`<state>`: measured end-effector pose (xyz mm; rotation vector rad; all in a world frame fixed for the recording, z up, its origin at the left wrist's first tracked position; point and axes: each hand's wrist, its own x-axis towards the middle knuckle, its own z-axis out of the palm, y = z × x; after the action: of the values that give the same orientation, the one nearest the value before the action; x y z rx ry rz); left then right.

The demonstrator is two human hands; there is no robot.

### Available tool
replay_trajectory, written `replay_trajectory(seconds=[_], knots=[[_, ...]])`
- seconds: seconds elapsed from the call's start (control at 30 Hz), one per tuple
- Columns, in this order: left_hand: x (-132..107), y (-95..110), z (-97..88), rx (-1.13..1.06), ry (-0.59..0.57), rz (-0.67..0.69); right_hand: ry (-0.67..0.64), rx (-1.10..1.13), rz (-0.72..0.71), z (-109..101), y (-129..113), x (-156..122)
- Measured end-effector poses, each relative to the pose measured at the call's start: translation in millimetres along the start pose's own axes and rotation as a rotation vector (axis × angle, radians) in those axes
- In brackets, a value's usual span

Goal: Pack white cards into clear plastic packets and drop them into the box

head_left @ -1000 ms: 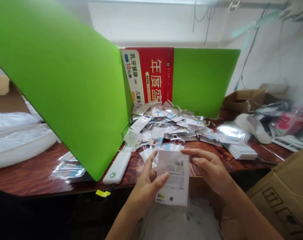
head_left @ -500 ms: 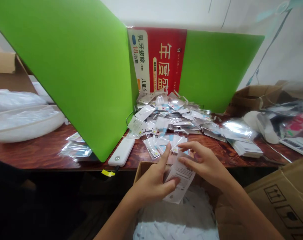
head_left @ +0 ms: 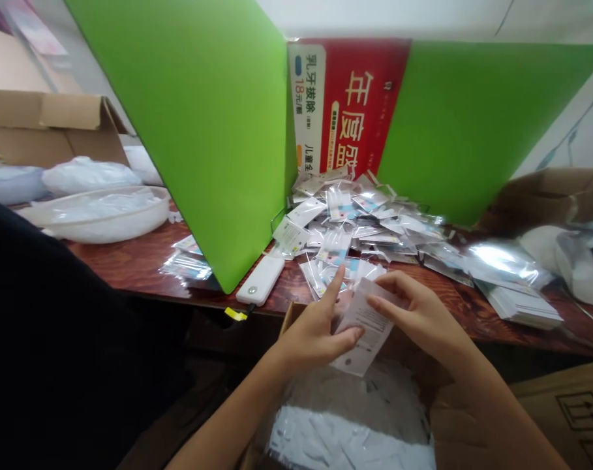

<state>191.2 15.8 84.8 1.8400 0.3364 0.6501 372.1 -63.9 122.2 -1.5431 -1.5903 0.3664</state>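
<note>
Our left hand (head_left: pixel 320 333) closes on a small flat white printed packet (head_left: pixel 369 326). The thumb presses on its face and the other fingers lie behind it. Only the index finger stands free and points up toward the bench. Our right hand (head_left: pixel 423 316) pinches the upper right edge of the same packet between thumb and fingers. So both hands grip it. We judge that two grips make the thin sheet flat and turn its small print to our eyes.

The packet is tilted in the air, just in front of the bench edge and above an open brown cardboard box (head_left: pixel 287 314). Inside the box lies a clear plastic bag full of white packets (head_left: pixel 349 424). The box sits low, probably so that it is close under the hands.

On the dark reddish wooden bench (head_left: pixel 139 261) is a loose heap of clear-wrapped packets (head_left: pixel 359 219). It lies between a bright green board on the left (head_left: pixel 203 130) and a second green board on the right (head_left: pixel 472 117), and a red poster with white and yellow characters (head_left: pixel 374 98) closes the back. It seems the boards serve as walls, so that the heap does not spread.

A white oblong power bank (head_left: pixel 260 282) lies at the foot of the left board, near the bench edge. To the right is a neat stack of white cards (head_left: pixel 518 305). To the left, beyond the board, is a shallow white basin under plastic film (head_left: pixel 105 219).
</note>
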Motion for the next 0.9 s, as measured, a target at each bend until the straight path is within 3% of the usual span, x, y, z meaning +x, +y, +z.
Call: replay_trajectory(seconds=[0.23, 0.47, 0.67, 0.77, 0.9], knots=[[4, 2, 2.7, -0.359, 0.013, -0.059, 0.064, 0.092, 0.067, -8, -4, -6], [8, 3, -0.9, -0.409, 0.140, -0.132, 0.030, 0.123, 0.103, -3, -19, -14], [3, 2, -5.0, -0.132, 0.199, -0.055, 0.034, 0.109, 0.208, 6, -17, -4], [0, 3, -6.1, 0.051, 0.279, 0.002, -0.011, 0.299, 0.290, 13, -12, 2], [0, 4, -4.1, 0.129, 0.362, 0.055, -0.051, 0.540, 0.353, 18, -5, 7]])
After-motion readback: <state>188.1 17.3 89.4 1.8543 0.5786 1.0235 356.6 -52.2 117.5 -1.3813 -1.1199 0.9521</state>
